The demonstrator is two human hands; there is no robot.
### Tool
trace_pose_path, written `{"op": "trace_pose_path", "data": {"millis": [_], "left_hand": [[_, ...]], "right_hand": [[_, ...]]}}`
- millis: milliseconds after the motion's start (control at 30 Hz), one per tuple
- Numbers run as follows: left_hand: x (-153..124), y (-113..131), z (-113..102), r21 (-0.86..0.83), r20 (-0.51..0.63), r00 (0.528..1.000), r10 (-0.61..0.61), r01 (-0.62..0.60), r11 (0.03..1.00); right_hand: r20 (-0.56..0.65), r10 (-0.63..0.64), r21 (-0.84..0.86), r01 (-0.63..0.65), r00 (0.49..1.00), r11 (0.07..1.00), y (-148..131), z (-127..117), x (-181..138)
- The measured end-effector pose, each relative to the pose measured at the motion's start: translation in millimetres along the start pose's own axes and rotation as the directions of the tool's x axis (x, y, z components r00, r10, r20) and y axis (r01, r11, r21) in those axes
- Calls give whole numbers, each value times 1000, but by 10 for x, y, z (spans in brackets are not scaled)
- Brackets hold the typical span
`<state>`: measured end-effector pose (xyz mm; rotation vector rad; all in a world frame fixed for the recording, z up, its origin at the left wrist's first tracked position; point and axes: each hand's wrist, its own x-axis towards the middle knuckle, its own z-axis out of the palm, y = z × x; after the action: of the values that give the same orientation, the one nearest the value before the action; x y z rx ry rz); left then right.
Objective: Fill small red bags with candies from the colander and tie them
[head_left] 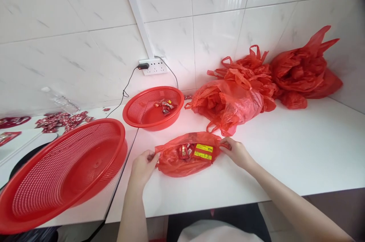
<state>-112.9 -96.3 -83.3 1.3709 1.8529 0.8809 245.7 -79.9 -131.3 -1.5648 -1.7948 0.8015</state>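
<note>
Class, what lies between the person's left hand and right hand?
In the head view, an open red bag with packets inside lies between left hand and right hand.

White tables [299, 147], baskets [91, 168] and bags [178, 168] suggest a workroom.

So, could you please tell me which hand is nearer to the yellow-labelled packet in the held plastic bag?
Right. The right hand holds the red plastic bag just right of the yellow-labelled packet; the left hand holds the opposite end, farther away.
</note>
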Motion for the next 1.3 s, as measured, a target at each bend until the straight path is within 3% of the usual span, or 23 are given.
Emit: {"op": "trace_pose_path", "data": {"millis": [100, 200, 333, 467, 567, 633, 700, 767, 833, 867, 933, 1033, 1133, 1200, 1300], "left_hand": [[-70, 111, -41, -74, -64, 997, 32, -36, 997], [-86, 286, -52, -280, -196, 973, 122, -175, 944], [-15, 636, -99, -630, -334, 934, 122, -318, 709], [62, 1023, -186, -815, -263, 943, 204, -330, 476], [85, 1273, -174, -839, -213, 893, 397, -376, 394], [86, 1407, -82, -818, -103, 826, 554, -387, 426], [82, 1502, 78, -768, 130, 751, 648, -337, 544], [83, 1555, 276, -658, 360, 696, 621, -283, 698], [98, 1573, 456, -521, 505, 696, 510, -225, 823], [115, 1575, 523, -481, 536, 705, 465, -197, 854], [163, 1573, 600, -483, 550, 732, 402, -115, 868], [239, 1566, 596, -552, 548, 754, 363, -1, 834], [274, 1555, 547, -550, 542, 746, 387, -33, 834], [282, 1548, 523, -545, 549, 742, 384, -31, 838], [310, 1544, 513, -584, 625, 707, 331, 143, 799]], "right_hand": [[-73, -38, 112, 46, 997, 993, -96, -106, 103], [-192, -63, 332, 125, 979, 935, -234, -280, 235], [-315, -105, 539, 269, 943, 798, -608, -612, 402], [-481, -248, 453, 480, 841, 751, -1071, -836, 494], [-561, -328, 440, 610, 760, 659, -1343, -806, 543], [-560, -377, 427, 648, 737, 631, -1505, -721, 570], [-482, -490, 396, 679, 726, 618, -1666, -633, 585], [-306, -678, 337, 742, 668, 579, -1803, -576, 593], [-126, -815, 258, 812, 566, 524, -1872, -559, 603], [-88, -838, 215, 832, 538, 512, -1872, -561, 610], [-115, -809, 178, 813, 576, 554, -1802, -569, 632], [-82, -693, 318, 677, 717, 663, -1603, -545, 687], [-3, -607, 481, 533, 795, 696, -1435, -451, 757], [-62, -543, 536, 487, 837, 690, -1374, -374, 801], [-193, -440, 538, 469, 877, 700, -1322, -291, 873]]}}
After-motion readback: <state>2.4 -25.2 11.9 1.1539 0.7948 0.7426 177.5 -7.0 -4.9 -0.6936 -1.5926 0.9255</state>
